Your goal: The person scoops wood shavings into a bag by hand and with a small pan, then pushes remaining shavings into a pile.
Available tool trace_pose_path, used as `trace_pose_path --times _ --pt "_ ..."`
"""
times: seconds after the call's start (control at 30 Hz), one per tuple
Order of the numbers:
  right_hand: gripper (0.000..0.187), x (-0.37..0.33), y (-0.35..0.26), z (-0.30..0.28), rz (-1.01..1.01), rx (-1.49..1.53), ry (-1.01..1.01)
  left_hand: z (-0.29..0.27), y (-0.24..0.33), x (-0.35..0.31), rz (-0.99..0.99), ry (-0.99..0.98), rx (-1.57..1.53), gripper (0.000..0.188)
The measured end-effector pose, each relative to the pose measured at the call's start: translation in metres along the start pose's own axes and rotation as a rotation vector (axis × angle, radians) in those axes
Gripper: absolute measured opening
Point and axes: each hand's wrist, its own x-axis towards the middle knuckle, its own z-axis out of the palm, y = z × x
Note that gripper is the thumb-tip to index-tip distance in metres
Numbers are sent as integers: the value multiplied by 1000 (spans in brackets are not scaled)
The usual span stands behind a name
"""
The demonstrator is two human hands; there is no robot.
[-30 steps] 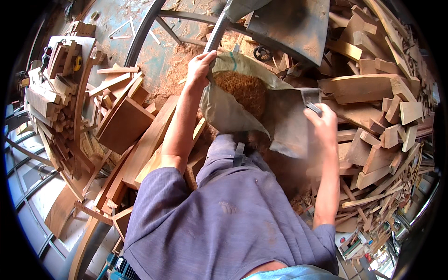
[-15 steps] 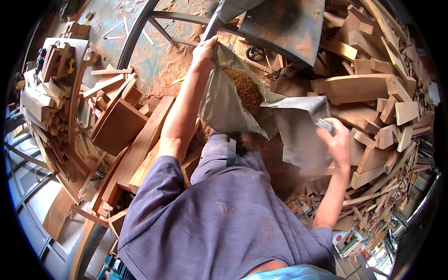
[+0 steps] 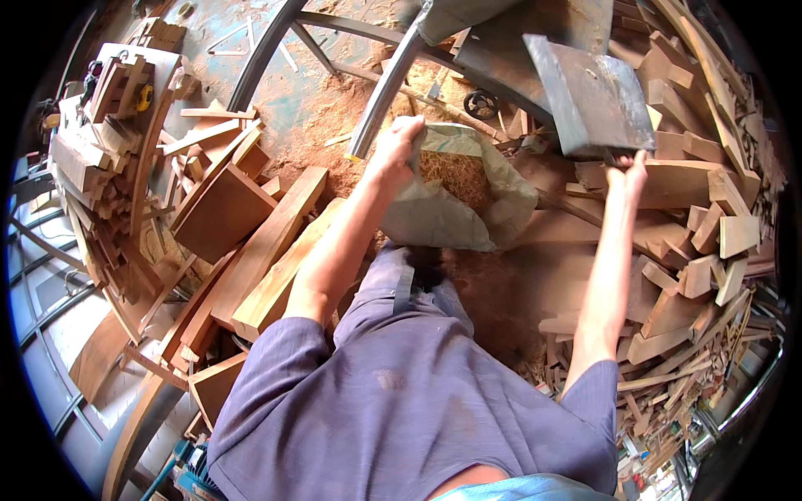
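My left hand (image 3: 396,152) is closed on the rim of a pale greenish sack (image 3: 443,221), holding its mouth up. Brown wood shavings (image 3: 455,177) show inside the sack. Out to the far right, my right hand (image 3: 626,174) grips the short handle of a flat grey metal dustpan (image 3: 591,100). The pan is raised above the wood pile with its broad face toward me, apart from the sack, and no load can be made out on it. The fingers of both hands are partly hidden.
A dark metal frame (image 3: 389,90) with a leg stands just beyond my left hand. Offcut blocks (image 3: 693,225) are heaped on the right. Planks (image 3: 280,242) and boards lean at left, beside a stack of wood pieces (image 3: 109,125). Sawdust (image 3: 334,108) covers the floor ahead.
The dustpan has swung from beside the sack up and away to the far right. The sack's mouth has opened rounder, and my left hand has shifted slightly right and nearer.
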Motion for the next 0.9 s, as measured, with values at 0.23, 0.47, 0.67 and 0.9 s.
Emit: trace_pose_path --times 0.23,0.47,0.67,0.9 --pt "38 -2 123 -42 134 -651 -46 -15 -32 -45 -28 65 -16 14" --pt "103 -189 203 -212 350 -963 -203 -42 -29 -82 -104 91 -154 18" --pt "93 -244 258 -209 193 -1003 -72 -53 -21 -105 -158 75 -84 24" --pt "95 -232 274 -248 494 -1322 491 -79 -46 -128 -232 10 250 42"
